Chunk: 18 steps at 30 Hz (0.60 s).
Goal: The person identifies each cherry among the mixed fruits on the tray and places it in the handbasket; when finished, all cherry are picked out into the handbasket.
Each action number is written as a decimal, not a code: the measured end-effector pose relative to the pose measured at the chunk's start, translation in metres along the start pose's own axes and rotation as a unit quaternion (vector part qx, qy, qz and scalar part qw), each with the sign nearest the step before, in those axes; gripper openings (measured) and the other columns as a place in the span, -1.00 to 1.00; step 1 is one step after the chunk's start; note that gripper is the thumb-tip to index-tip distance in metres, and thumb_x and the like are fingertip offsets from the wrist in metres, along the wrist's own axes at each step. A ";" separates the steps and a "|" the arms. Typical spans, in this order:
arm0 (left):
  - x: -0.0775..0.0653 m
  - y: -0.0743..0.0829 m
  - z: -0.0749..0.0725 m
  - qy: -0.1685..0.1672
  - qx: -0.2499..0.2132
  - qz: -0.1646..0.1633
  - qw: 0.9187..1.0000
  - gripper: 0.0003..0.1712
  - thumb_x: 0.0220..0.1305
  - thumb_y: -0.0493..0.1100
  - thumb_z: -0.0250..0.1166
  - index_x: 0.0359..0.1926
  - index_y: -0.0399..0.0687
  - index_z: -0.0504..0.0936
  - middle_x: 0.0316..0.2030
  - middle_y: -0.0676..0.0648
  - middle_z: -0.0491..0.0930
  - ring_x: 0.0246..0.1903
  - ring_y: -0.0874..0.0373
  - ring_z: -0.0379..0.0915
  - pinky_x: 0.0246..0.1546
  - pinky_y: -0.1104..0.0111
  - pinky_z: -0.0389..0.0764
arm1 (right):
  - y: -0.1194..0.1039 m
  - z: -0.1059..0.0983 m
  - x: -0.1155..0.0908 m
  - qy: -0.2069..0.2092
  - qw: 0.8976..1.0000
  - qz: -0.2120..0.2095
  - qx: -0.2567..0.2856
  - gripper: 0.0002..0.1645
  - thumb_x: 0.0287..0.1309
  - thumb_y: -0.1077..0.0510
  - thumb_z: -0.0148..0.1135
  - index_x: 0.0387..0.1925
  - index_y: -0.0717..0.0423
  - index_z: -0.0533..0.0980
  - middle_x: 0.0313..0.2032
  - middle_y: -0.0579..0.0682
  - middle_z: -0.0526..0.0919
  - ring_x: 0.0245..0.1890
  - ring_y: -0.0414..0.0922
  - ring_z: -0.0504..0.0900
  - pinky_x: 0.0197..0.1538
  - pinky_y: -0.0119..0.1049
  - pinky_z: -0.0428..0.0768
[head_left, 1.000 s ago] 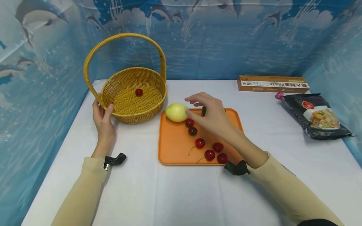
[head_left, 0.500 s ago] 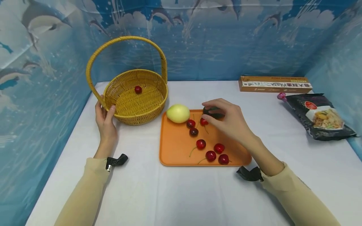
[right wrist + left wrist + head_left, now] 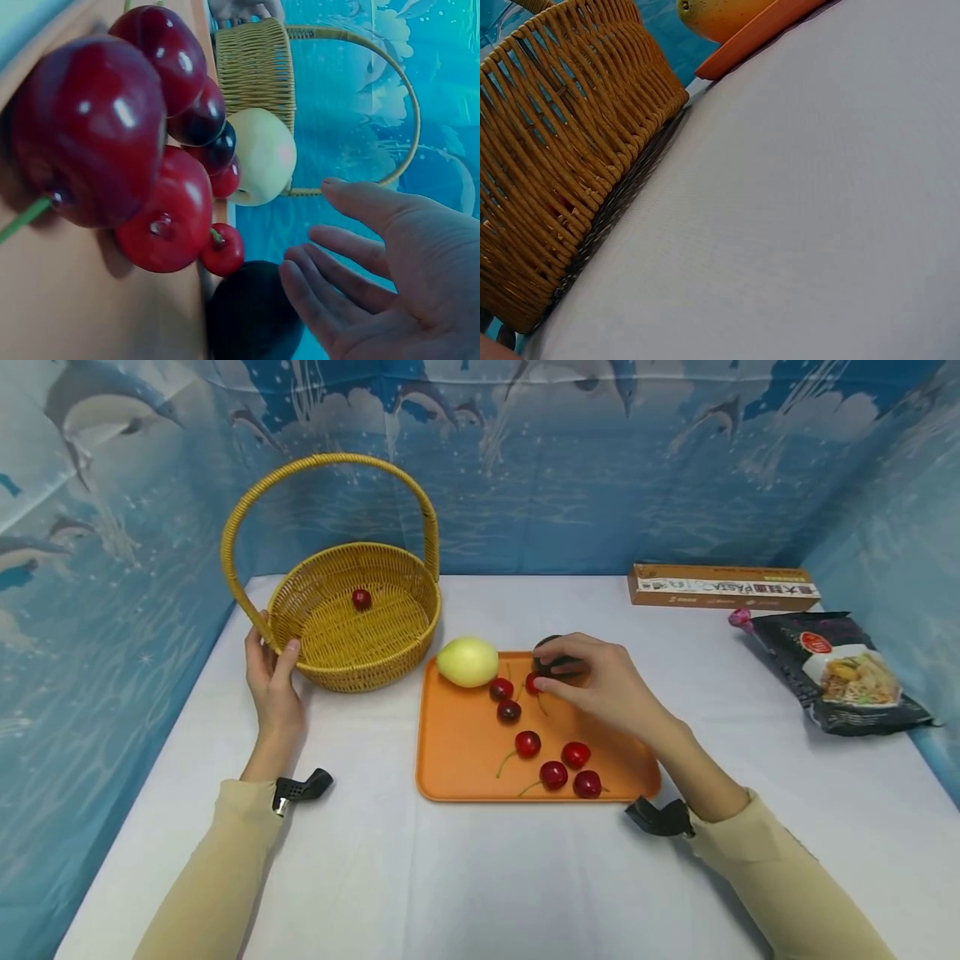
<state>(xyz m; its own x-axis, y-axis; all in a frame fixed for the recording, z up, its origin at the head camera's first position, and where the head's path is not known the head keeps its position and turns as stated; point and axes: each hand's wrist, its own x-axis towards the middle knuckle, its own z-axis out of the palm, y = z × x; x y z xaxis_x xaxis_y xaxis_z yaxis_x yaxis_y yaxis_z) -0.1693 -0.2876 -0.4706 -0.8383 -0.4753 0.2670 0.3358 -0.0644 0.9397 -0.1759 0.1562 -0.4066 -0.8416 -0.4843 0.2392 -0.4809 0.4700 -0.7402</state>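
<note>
Looks bright in head view, dimmer at left wrist, with white glints on cherries (image 3: 90,135) and soft shadow near the right edge of the tray (image 3: 465,743).

brown box (image 3: 723,587): "PASTA", other characters unclear | black packet (image 3: 843,677): red badge (image 3: 816,642), lettering too small

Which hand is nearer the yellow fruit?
Right. The right hand is over the orange tray, right of the yellow fruit; the left hand grips the basket, farther off leftward.

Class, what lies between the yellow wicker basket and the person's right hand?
In the head view: a pale yellow lemon-shaped fruit, then glossy red round cherries.
</note>
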 end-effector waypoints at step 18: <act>-0.001 0.001 0.001 0.000 -0.008 -0.004 1.000 -0.28 0.44 -0.19 0.25 0.57 0.03 0.29 0.52 -0.15 0.31 0.54 -0.05 0.19 0.33 0.48 0.37 | -0.006 0.034 -0.008 -0.081 0.994 -0.027 -0.071 -0.52 0.19 0.03 0.57 0.13 -0.01 0.70 0.06 -0.14 0.75 0.04 -0.15 0.69 0.17 -0.10 0.66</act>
<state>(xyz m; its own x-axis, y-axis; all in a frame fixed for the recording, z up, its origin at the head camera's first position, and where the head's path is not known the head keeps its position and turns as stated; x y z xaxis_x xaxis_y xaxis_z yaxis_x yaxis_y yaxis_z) -0.1692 -0.2862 -0.4700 -0.8417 -0.4738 0.2590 0.3350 -0.0820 0.9386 -0.1585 0.1323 -0.4251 -0.7686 -0.6188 0.1625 -0.5636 0.5346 -0.6298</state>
